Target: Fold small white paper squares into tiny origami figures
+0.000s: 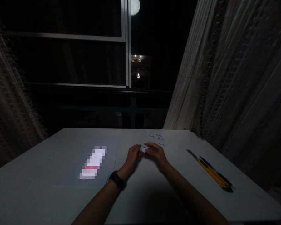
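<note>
My left hand and my right hand meet over the middle of a white table. Both are closed, pinching a small white piece of paper between their fingertips. A black watch sits on my left wrist. Just beyond the hands lie several tiny white paper scraps on the table top.
A yellow and black utility knife lies to the right of my hands, blade pointing away. A blurred-out rectangular item lies on a translucent sheet to the left. Curtains hang on both sides of a dark window behind the table.
</note>
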Tool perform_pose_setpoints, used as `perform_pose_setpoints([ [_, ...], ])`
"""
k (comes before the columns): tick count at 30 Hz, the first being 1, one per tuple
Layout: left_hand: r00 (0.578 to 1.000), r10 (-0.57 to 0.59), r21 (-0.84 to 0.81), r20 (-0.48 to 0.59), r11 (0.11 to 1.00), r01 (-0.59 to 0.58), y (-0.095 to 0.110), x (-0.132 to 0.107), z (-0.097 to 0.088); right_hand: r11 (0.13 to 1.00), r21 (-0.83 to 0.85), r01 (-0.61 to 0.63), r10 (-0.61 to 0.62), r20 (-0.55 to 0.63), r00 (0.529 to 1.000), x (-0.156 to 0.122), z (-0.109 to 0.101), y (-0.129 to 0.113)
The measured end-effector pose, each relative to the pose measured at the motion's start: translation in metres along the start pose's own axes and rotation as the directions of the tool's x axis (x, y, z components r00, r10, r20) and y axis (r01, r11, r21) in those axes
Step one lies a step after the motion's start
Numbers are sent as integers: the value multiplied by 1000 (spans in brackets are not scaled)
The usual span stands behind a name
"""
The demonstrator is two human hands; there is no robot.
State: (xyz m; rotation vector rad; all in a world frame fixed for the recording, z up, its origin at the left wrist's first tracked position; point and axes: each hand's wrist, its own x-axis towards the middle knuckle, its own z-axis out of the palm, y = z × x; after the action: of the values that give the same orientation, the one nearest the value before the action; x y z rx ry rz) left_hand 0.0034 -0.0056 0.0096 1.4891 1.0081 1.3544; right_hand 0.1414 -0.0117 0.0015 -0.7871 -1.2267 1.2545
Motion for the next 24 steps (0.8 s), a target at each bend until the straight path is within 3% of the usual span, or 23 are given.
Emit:
perform_pose_setpoints([
  [6, 999, -40, -31, -11, 999, 39, 3, -2, 0, 1000, 28, -1, 0, 41, 999, -3, 1, -3],
  [15, 999, -35, -40, 4, 999, 35, -1, -3, 3, 1000, 15, -22, 22, -15, 1000, -5, 2, -2],
  [18, 999, -34, -79, 19, 996, 36, -10, -1, 4, 1000, 6, -3, 4, -67, 998, -5, 2, 0],
  [21, 999, -10, -70, -46, 997, 6, -15, -2, 4, 999, -29, 33, -38, -165, 986, -3, 0, 2],
  [24, 1000, -3, -128, 29, 992, 7, -13, -3, 4, 995, -82, 61, -80, -256, 963, 0, -1, 5],
])
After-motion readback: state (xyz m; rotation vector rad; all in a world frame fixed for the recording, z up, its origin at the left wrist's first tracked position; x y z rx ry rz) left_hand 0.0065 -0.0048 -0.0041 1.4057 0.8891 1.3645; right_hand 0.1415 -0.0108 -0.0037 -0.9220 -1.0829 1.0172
